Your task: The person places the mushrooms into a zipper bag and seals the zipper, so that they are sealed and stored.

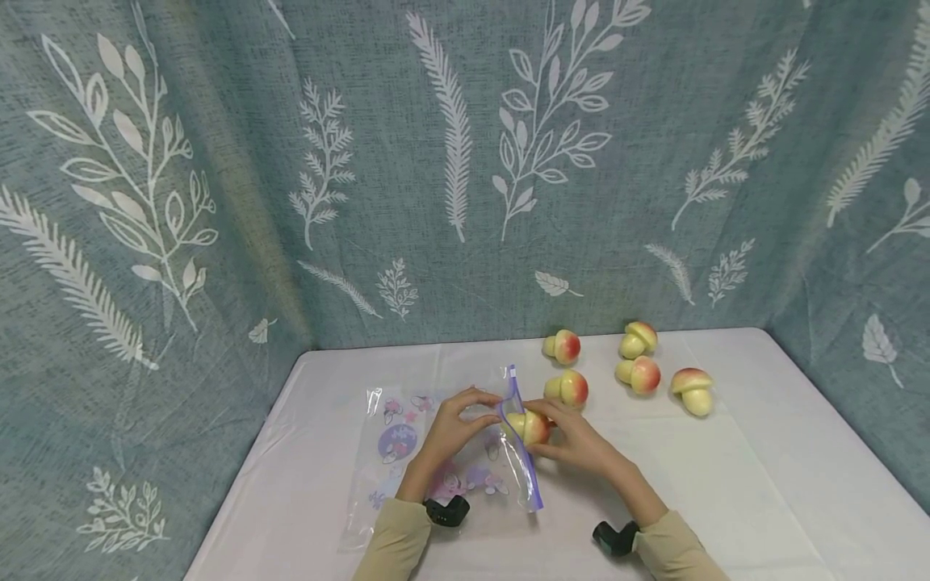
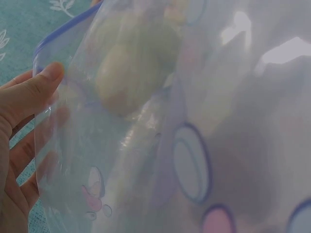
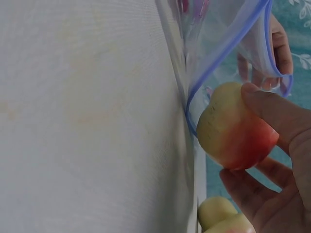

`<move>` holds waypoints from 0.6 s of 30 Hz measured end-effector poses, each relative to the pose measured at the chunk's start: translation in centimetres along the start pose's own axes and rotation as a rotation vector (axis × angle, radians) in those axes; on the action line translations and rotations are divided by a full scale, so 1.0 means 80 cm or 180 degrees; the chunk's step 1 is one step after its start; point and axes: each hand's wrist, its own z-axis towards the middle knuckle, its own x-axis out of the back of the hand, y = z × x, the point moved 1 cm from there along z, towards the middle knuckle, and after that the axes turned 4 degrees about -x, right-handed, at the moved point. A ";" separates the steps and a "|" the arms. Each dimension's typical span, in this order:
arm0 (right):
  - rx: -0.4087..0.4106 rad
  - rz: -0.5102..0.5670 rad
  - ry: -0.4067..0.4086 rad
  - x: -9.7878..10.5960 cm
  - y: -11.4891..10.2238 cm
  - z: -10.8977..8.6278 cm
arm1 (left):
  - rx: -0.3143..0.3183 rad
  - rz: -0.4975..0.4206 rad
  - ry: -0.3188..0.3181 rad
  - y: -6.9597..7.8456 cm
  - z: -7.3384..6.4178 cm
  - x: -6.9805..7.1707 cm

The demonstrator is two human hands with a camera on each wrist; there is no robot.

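Note:
A clear zip bag with a purple rim and printed cartoon figures lies on the table, its mouth facing right. My left hand pinches the bag's rim between thumb and fingers, so the mouth gapes. At that mouth my right hand grips a yellow mushroom-shaped piece with a red-tinged cap. Its stem end points into the bag, while the cap stays in my fingers. Through the film in the left wrist view, the piece appears blurred.
Several similar mushroom-shaped pieces lie behind and right of my hands; the nearest piece is just beyond my right hand. A white-covered table bears everything. A patterned green-blue curtain stands behind the table and on both sides.

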 end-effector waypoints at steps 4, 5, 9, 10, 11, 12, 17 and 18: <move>-0.0070 0.0139 -0.0075 -0.002 0.003 0.002 | -0.0007 -0.0014 0.0005 0.000 0.000 0.000; -0.0068 0.0164 -0.0078 -0.003 0.003 0.002 | -0.0006 -0.0013 0.0008 0.000 0.000 0.000; 0.0002 0.0205 -0.0077 -0.005 0.004 0.003 | 0.0002 0.0002 0.0009 0.000 0.000 0.000; 0.0016 0.0223 -0.0079 -0.005 0.003 0.003 | 0.0003 0.0005 0.0009 0.000 0.000 0.000; 0.0031 0.0225 -0.0081 -0.006 0.003 0.003 | 0.0004 0.0012 0.0010 0.000 -0.001 0.000; 0.0028 0.0228 -0.0089 -0.006 0.003 0.003 | 0.0008 0.0014 0.0010 0.000 -0.001 0.000; -0.0085 0.0257 -0.0123 -0.007 0.002 0.004 | 0.0031 0.0025 0.0002 0.000 -0.001 0.000; -0.0108 0.0269 -0.0127 -0.007 0.001 0.004 | 0.0034 0.0023 -0.0002 0.000 -0.001 0.000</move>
